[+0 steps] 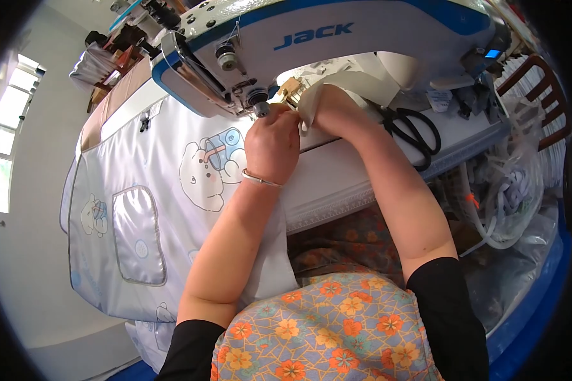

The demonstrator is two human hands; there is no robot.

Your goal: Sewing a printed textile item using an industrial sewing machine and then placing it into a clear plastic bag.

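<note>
My left hand [272,147], with a bangle at the wrist, is closed beside the sewing machine's needle area [260,109]. Its fingertips pinch at something too small to make out. My right hand [337,113] is just to its right, partly covered by a pale grey-white strip of fabric [362,87] that curls over it; its fingers are hidden. Shiny white fabric [133,171], printed with cartoon bears and cups, spreads left of my left forearm. A grey-edged rounded panel [138,235] sits on it. The white and blue sewing machine [375,38] arches above both hands.
Black-handled scissors [416,134] lie right of my right forearm on the white table [337,168]. A small black clip [145,122] sits at the fabric's far edge. Clear plastic bags [511,184] and a brown wooden chair [540,82] stand at the right.
</note>
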